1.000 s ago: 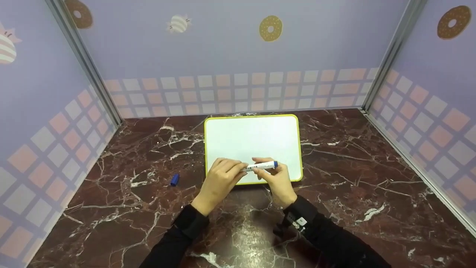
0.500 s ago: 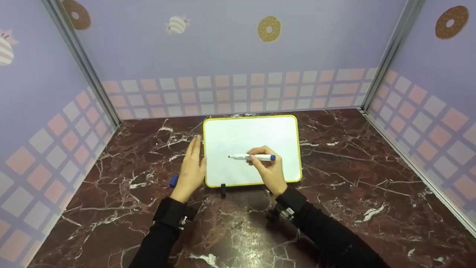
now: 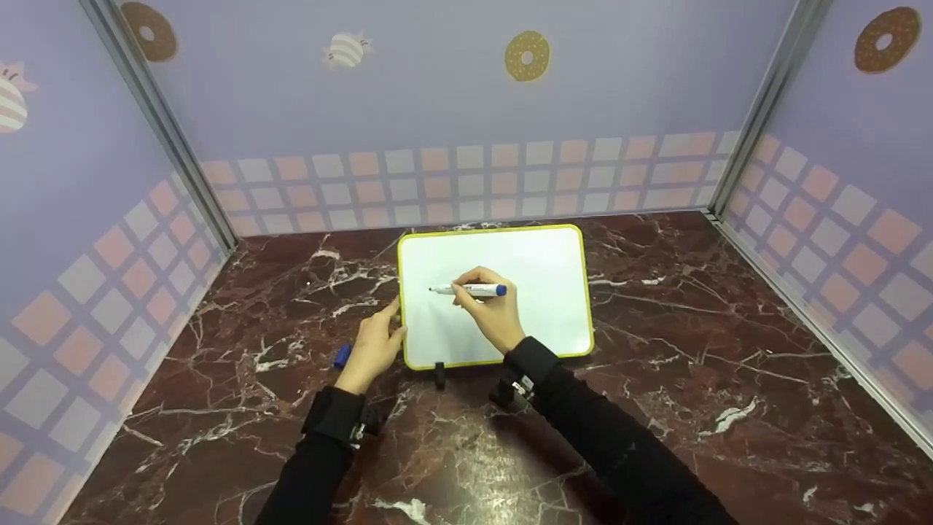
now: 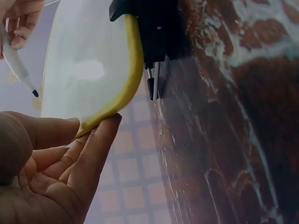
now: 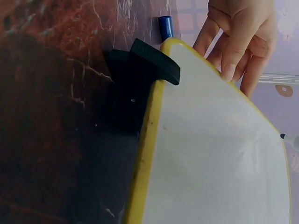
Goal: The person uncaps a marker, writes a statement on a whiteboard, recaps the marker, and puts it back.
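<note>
A whiteboard (image 3: pixel 547 270) with a yellow rim leans back in a black holder (image 3: pixel 439 375) at its lower edge. My left hand (image 3: pixel 375 341) pinches its left rim, thumb on the front face and fingers behind, as the left wrist view shows. In my right hand (image 3: pixel 494 310) is an uncapped marker (image 3: pixel 479 290), white with a blue end, gripped like a pen. Its dark tip (image 4: pixel 35 93) points left, over the left part of the board in the head view. The writing surface looks blank. Beside the left hand, the blue marker cap (image 3: pixel 342 356) lies on the table.
The table (image 3: pixel 692 328) has a dark red marbled top. Patterned panels (image 3: pixel 452 95) enclose it at the back and both sides, with metal posts (image 3: pixel 765 102) in the corners. Black cameras (image 3: pixel 357 430) are strapped to the wrists.
The left hand has left the marker, moved to the board's left side and taken hold of its rim. The right hand has carried the marker left and up across the board.
</note>
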A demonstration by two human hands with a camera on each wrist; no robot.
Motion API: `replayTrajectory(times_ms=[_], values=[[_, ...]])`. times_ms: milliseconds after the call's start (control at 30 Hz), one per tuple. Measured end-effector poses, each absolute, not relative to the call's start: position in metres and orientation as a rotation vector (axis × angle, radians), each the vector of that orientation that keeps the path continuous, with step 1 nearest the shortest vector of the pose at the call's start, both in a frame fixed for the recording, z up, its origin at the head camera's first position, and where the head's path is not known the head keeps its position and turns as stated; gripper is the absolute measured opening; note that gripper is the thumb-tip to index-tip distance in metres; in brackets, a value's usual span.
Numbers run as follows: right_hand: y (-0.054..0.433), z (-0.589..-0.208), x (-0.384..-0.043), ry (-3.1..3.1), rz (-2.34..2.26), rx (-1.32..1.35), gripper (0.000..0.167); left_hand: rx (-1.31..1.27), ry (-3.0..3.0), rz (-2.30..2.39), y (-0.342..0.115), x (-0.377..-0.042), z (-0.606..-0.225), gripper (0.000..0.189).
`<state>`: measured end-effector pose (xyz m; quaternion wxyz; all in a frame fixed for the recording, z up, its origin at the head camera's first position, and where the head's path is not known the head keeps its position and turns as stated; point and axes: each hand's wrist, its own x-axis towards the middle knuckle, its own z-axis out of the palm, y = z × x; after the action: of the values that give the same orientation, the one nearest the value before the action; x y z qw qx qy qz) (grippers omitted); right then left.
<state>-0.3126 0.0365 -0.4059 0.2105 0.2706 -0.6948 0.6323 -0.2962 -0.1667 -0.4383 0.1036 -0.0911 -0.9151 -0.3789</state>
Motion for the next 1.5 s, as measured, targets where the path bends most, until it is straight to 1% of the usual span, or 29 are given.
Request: replayTrajectory(times_ms=[167, 533, 867, 1200, 1500], values=[[0.030, -0.402, -0.311, -1.946, 1.737, 0.749, 0.008, -0.249, -2.698, -1.134, -0.167, -0.297, -0.439, 0.054], [0.028, -0.406, -0.314, -1.977, 1.679, 0.766, 0.009, -0.235, -2.690, -1.229, -0.169, -0.295, -0.438, 0.055], [0.032, -0.415, -0.298, -2.028, 1.637, 0.896, 0.015, -0.190, -2.709, -1.244, -0.167, -0.296, -0.437, 0.056], [0.029, -0.415, -0.298, -1.980, 1.602, 0.780, 0.008, -0.203, -2.703, -1.233, -0.167, -0.296, -0.439, 0.057], [0.032, -0.417, -0.301, -1.972, 1.577, 0.742, 0.011, -0.205, -2.703, -1.214, -0.167, -0.296, -0.439, 0.056]])
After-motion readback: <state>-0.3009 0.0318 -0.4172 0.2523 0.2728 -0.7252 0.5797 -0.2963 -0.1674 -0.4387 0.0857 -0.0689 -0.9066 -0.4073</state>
